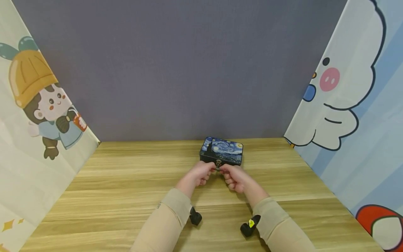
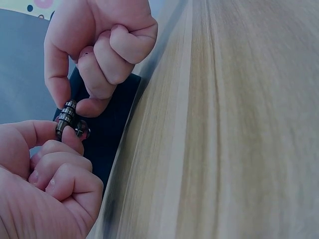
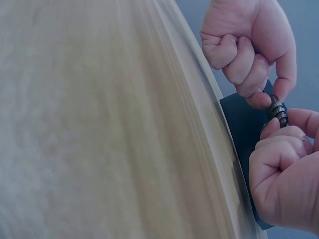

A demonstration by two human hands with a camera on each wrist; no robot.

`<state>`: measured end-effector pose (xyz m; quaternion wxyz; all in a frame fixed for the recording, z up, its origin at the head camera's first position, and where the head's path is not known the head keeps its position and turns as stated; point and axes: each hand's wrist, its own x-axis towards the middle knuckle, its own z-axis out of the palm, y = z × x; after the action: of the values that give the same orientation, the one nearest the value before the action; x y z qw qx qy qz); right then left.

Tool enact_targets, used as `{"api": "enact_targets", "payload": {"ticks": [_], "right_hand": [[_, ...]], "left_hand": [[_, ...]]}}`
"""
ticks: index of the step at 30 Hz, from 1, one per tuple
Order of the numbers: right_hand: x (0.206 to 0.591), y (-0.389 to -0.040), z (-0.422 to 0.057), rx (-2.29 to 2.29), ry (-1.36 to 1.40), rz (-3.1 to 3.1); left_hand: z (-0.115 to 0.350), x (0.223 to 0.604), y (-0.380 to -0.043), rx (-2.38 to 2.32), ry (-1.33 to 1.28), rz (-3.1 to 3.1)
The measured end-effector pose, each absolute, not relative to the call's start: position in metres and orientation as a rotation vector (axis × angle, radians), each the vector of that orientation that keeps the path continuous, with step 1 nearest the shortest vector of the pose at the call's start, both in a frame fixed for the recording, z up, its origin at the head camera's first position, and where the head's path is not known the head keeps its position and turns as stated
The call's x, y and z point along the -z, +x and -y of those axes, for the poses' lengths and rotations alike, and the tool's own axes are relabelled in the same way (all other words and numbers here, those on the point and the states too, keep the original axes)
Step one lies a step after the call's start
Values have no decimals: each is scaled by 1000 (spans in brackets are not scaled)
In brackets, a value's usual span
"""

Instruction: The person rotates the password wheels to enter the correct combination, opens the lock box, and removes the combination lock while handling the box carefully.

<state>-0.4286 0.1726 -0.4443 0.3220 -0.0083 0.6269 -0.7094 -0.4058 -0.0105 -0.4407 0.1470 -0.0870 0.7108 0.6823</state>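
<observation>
A dark tin box (image 1: 221, 151) with a swirling blue night-sky picture on its lid sits at the back of the wooden table, lid down. From its front clasp (image 1: 218, 162) hangs a small combination padlock (image 2: 66, 115) with ringed number dials. My left hand (image 1: 201, 173) pinches one end of the padlock between thumb and forefinger. The other end is pinched the same way by my right hand (image 1: 235, 177). On both hands the remaining fingers curl into the palm. In the right wrist view, the padlock (image 3: 278, 110) shows between both sets of fingertips, close against the box front.
Behind the box rises a grey panel (image 1: 176, 70) along the table's back edge. Cartoon-printed sheets stand at the left (image 1: 31, 168) and right (image 1: 352, 168). Wood-grain tabletop (image 1: 126, 196) extends around both forearms. Small black devices (image 1: 195, 217) sit at the sleeve cuffs.
</observation>
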Motion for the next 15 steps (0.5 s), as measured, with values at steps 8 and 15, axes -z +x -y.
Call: {"api": "enact_targets", "payload": {"ticks": [8,15], "right_hand": [[445,-430,-172,1863,-31,-1640],[446,-431,-173,1867,-25,-1644]], "left_hand": [[11,441,-408,-1960,-250,-2046],[11,442,-409,-1959,-250,-2042]]}}
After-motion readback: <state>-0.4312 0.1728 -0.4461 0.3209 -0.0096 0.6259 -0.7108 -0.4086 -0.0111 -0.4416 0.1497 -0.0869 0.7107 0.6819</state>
